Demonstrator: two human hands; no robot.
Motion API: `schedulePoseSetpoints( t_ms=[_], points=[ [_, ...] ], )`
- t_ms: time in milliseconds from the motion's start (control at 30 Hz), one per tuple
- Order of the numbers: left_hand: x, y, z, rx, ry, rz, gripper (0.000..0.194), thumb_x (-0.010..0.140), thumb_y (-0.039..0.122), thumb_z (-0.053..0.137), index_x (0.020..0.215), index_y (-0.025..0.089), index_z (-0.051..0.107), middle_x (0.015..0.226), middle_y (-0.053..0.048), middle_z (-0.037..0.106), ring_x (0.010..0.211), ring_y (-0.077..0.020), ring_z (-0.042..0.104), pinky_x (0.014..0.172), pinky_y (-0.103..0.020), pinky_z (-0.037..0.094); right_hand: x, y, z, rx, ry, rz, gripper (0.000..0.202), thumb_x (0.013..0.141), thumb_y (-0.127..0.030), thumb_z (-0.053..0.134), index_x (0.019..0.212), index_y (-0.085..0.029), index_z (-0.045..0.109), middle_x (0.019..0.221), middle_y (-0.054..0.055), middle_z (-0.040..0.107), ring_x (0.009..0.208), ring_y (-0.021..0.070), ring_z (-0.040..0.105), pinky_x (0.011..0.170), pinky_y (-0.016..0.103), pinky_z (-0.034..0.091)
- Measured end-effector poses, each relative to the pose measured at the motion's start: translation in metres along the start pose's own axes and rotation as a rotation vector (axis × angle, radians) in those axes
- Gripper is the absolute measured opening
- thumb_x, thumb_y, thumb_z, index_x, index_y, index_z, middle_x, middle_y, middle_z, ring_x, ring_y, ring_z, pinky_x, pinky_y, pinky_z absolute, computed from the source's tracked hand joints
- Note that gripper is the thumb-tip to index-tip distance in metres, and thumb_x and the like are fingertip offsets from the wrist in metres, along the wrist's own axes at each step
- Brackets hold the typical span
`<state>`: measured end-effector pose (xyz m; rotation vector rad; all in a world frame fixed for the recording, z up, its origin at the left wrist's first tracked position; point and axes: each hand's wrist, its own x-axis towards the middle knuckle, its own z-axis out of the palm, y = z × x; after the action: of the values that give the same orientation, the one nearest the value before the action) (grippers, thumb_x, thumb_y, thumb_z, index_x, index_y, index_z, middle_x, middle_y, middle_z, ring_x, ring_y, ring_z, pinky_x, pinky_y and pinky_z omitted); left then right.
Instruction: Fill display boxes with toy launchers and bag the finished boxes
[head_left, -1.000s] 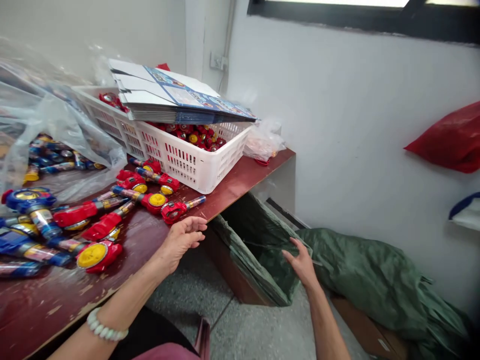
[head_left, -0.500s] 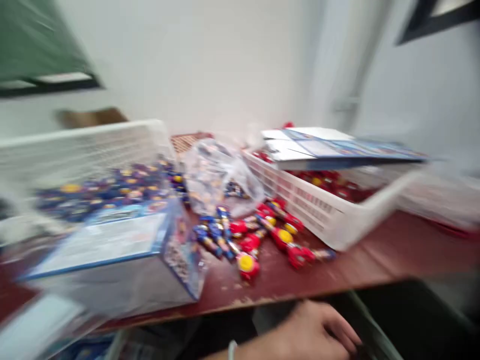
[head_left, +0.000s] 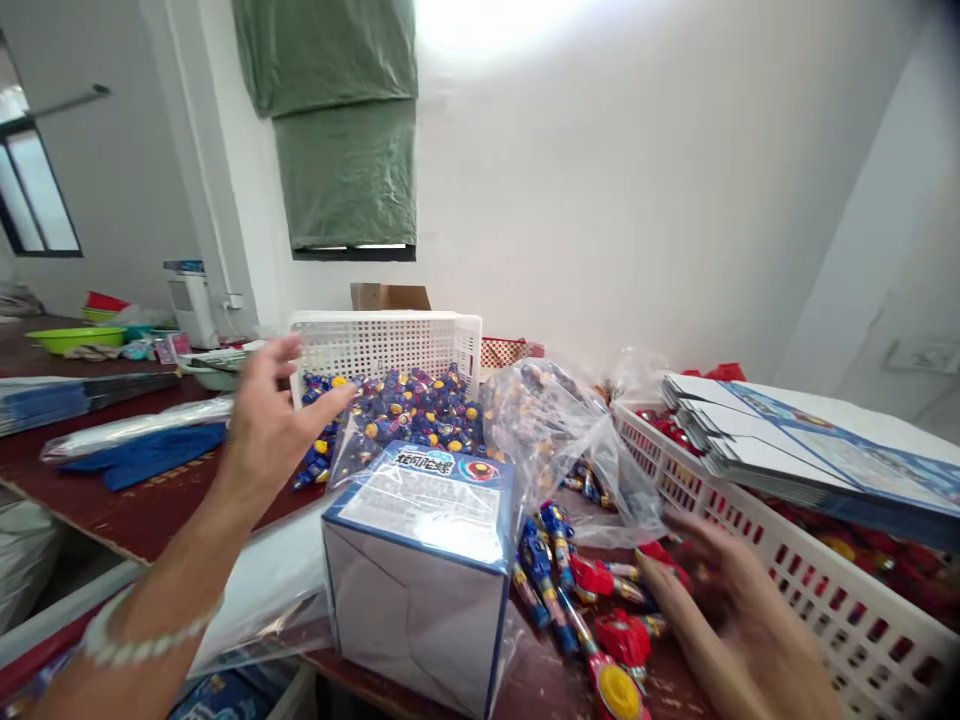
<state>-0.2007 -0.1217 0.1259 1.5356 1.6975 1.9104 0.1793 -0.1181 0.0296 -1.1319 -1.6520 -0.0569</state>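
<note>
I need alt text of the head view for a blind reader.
Left hand and right hand flank a box on a red table. Behind it stands a basket of blue toys; red toys lie near the right hand.

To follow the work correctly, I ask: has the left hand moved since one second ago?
Yes, to the left. Against the white basket under the flat cartons, the left hand was near its front corner; now it is far to the basket's left.

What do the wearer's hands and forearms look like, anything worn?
Left hand: no glove; bracelet of pale, round beads at the wrist, no sleeve on the visible forearm. Right hand: no glove, blurred; its wrist is unclear.
</note>
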Motion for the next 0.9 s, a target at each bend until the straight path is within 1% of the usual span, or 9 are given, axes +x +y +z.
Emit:
schedulePoseSetpoints(
  t_ms=[33,100,167,267,333,500,667,800,900],
  points=[
    [0.021,-0.008,-0.002,0.038,0.066,-0.058,0.098,0.058,0.051,0.082,0.141,0.034,0.033,0.144,-0.005,0.046,0.135,-0.0318,0.036,0.101,-0.042,0.040,0.031,-0.020,0.010,-0.040,0.021,-0.118,0.050,0.085,-0.054,0.057,0.122,-0.021,0.056,0.115,0.011,0.063,0.099,0.0280,0.062,0.077,0.039,0.053],
    [0.051,-0.023,0.001,0.016,0.015,-0.142,0.085,0.051,0.049,0.085,0.125,0.021,0.052,0.129,-0.015,0.058,0.116,-0.0339,0.055,0.091,-0.043,0.045,0.089,-0.062,0.034,-0.147,0.020,-0.301,0.062,0.080,-0.055,0.061,0.128,-0.017,0.052,0.123,0.015,0.060,0.113,0.0334,0.053,0.095,0.050,0.042],
    [0.065,-0.036,0.011,-0.039,-0.073,-0.186,0.068,0.047,0.045,0.086,0.103,0.015,0.064,0.101,-0.014,0.069,0.090,-0.0288,0.065,0.073,-0.038,0.050,0.133,-0.096,0.063,-0.361,-0.181,-0.301,0.075,0.071,-0.053,0.071,0.133,-0.017,0.049,0.129,0.016,0.056,0.118,0.0394,0.047,0.094,0.057,0.038],
    [0.069,-0.051,0.022,-0.144,-0.095,-0.187,0.043,0.047,0.044,0.082,0.074,0.015,0.065,0.068,-0.006,0.068,0.062,-0.0184,0.062,0.055,-0.028,0.045,0.165,-0.116,0.097,-0.524,-0.501,-0.191,0.039,0.070,-0.033,0.073,0.105,-0.017,0.068,0.102,0.015,0.069,0.103,0.0379,0.057,0.084,0.050,0.041],
    [0.069,-0.058,0.024,-0.211,-0.072,-0.173,0.036,0.051,0.045,0.079,0.065,0.016,0.064,0.060,-0.003,0.064,0.055,-0.0141,0.057,0.053,-0.025,0.043,0.170,-0.109,0.106,-0.515,-0.570,-0.159,0.013,0.078,-0.028,0.065,0.083,-0.019,0.072,0.083,0.011,0.071,0.085,0.0296,0.064,0.071,0.037,0.043],
    [0.070,-0.064,0.011,-0.302,-0.004,-0.140,0.035,0.052,0.047,0.077,0.062,0.016,0.064,0.057,-0.001,0.061,0.054,-0.0117,0.054,0.050,-0.022,0.039,0.171,-0.078,0.095,-0.384,-0.512,-0.148,0.026,0.086,-0.041,0.053,0.086,-0.023,0.073,0.074,0.002,0.069,0.070,0.0176,0.061,0.059,0.026,0.037],
    [0.070,-0.062,0.005,-0.308,0.020,-0.130,0.032,0.057,0.045,0.075,0.060,0.016,0.064,0.056,-0.001,0.061,0.053,-0.0123,0.052,0.047,-0.021,0.036,0.175,-0.065,0.078,-0.066,-0.441,-0.047,0.042,0.079,-0.054,0.051,0.081,-0.018,0.072,0.064,0.003,0.065,0.059,0.0183,0.058,0.058,0.028,0.039],
    [0.070,-0.063,0.003,-0.306,0.035,-0.123,0.030,0.062,0.045,0.072,0.062,0.016,0.066,0.061,-0.002,0.064,0.054,-0.0124,0.054,0.046,-0.020,0.036,0.176,-0.059,0.064,-0.072,-0.328,0.011,0.045,0.075,-0.059,0.052,0.080,-0.018,0.071,0.066,0.005,0.066,0.061,0.0210,0.060,0.059,0.030,0.041],
    [0.070,-0.063,0.003,-0.304,0.026,-0.117,0.027,0.063,0.042,0.072,0.067,0.016,0.068,0.067,-0.003,0.066,0.055,-0.0125,0.055,0.045,-0.020,0.035,0.167,-0.070,0.057,-0.089,-0.194,-0.070,0.042,0.079,-0.056,0.053,0.085,-0.018,0.070,0.074,0.007,0.068,0.063,0.0212,0.062,0.058,0.030,0.042]
  ],
)
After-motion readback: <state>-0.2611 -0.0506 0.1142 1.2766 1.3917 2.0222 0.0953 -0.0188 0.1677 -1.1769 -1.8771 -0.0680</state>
